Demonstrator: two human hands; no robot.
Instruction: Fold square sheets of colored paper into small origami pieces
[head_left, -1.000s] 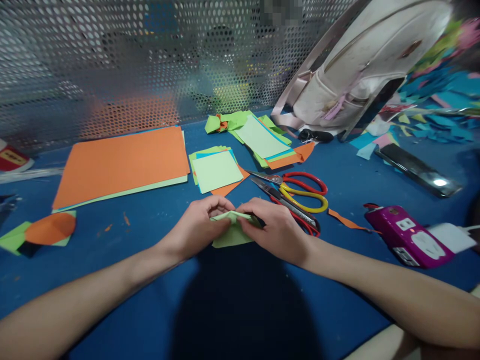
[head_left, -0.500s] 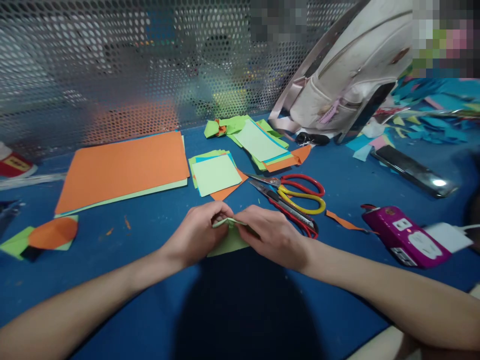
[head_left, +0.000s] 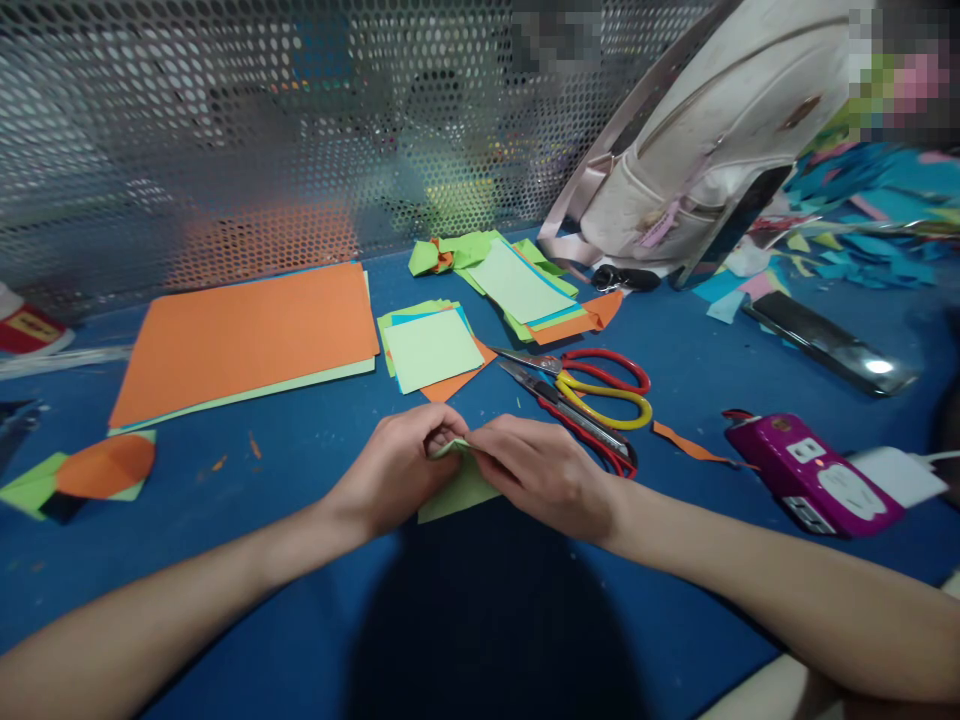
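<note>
A light green sheet of paper [head_left: 457, 492] is pinched between my two hands, its far edge bent up into a curl. My left hand [head_left: 405, 465] is closed on the paper's left side, and my right hand [head_left: 541, 468] grips the same raised edge from the right. The fingertips nearly meet and hide part of the fold. Just beyond them lies a stack of square papers [head_left: 435, 350], pale green on top. To the right of that stack rest red-and-yellow scissors [head_left: 606, 390] and a red-edged utility knife [head_left: 574, 412].
Orange sheets [head_left: 255, 340] lie at the left, near a small orange-and-green paper piece [head_left: 109, 468]. Further back are more cut papers [head_left: 523, 280] and a pale backpack [head_left: 697, 150] against the perforated metal panel [head_left: 262, 130]. A phone [head_left: 825, 340] and purple power strip [head_left: 814, 470] sit right.
The curled edge of the green paper has shifted slightly right and down between my fingers. Both hands keep their grip, and the things around them stay put.
</note>
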